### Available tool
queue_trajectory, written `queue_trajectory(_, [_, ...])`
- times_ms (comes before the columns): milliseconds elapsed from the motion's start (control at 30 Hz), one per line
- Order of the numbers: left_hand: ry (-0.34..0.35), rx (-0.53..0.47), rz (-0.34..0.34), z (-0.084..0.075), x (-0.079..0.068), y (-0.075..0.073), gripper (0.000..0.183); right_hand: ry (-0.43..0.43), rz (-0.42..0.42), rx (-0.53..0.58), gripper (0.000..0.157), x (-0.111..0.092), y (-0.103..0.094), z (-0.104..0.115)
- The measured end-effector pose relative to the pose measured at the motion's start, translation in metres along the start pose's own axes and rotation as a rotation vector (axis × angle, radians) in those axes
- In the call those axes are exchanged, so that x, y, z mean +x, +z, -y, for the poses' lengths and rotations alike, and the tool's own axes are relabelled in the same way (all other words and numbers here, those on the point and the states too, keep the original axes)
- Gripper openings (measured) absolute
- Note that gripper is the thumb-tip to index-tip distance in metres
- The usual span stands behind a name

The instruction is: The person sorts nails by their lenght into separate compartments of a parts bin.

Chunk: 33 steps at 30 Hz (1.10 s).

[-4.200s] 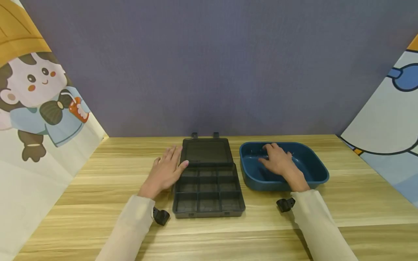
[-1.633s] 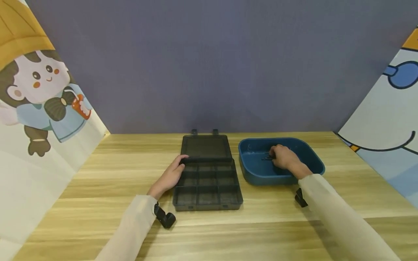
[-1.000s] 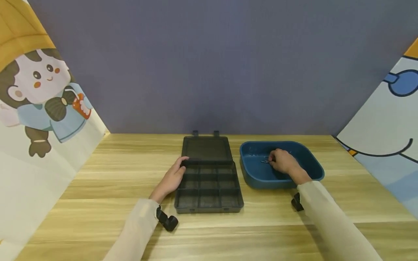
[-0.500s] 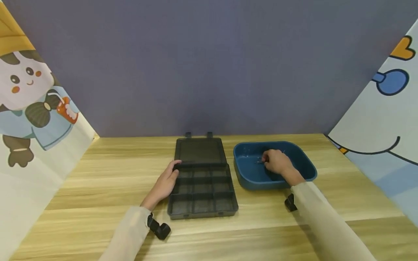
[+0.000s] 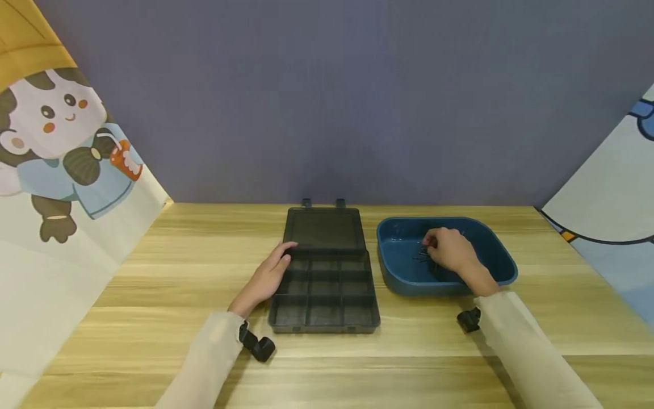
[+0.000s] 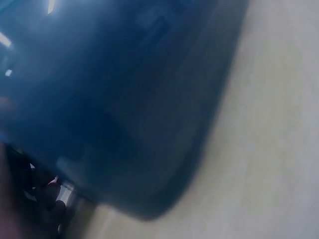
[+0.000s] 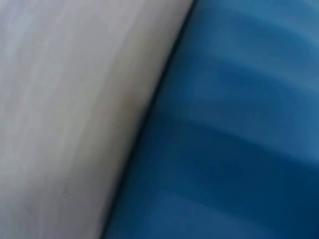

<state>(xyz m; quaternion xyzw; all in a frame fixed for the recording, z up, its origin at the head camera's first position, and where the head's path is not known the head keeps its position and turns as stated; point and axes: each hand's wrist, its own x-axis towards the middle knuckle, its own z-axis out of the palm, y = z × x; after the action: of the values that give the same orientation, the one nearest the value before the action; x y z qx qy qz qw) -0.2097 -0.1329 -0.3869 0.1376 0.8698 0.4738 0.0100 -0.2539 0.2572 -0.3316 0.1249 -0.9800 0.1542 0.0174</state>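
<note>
A dark grey compartment box [image 5: 324,292] lies open on the wooden table [image 5: 153,295], its lid [image 5: 324,228] flat behind it. My left hand [image 5: 267,276] rests against the box's left side, thumb on the rim near the hinge, fingers relaxed. To the right sits a blue tray [image 5: 498,255]. My right hand [image 5: 445,250] is inside it, fingers curled and pinching thin dark pin-like pieces [image 5: 422,254] at the tray floor. The right wrist view is a blur of the tray's blue wall [image 7: 239,139]. The left wrist view is a blur of a dark bluish surface [image 6: 114,99].
Cartoon-printed panels stand at the left [image 5: 61,170] and right [image 5: 608,199], with a grey-purple wall [image 5: 327,96] behind. Black wrist-camera mounts sit at both cuffs [image 5: 258,345] [image 5: 469,319]. Bare tabletop lies in front of the box and tray.
Both hands lay flat 4.2 s ago; the right hand has since curled its fingers onto the thin pieces in the tray. The left hand stays at the box's edge. The head view swayed slightly.
</note>
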Motion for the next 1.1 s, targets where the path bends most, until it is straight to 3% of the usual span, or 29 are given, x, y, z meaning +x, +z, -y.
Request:
queue_trajectory(500, [0.012, -0.068, -0.009, -0.017, 0.016, -0.019, 0.042, -0.063, -0.042, -0.022, 0.012, -0.012, -0.039, 0.027])
queue_trajectory(900, [0.004, -0.064, -0.019, -0.002, 0.002, -0.006, 0.041, -0.049, -0.020, -0.008, 0.013, -0.032, -0.027, 0.037])
queue_trajectory(1100, [-0.018, -0.060, 0.012, 0.002, 0.001, -0.001, 0.041, -0.019, -0.012, 0.007, 0.011, -0.044, -0.023, 0.043])
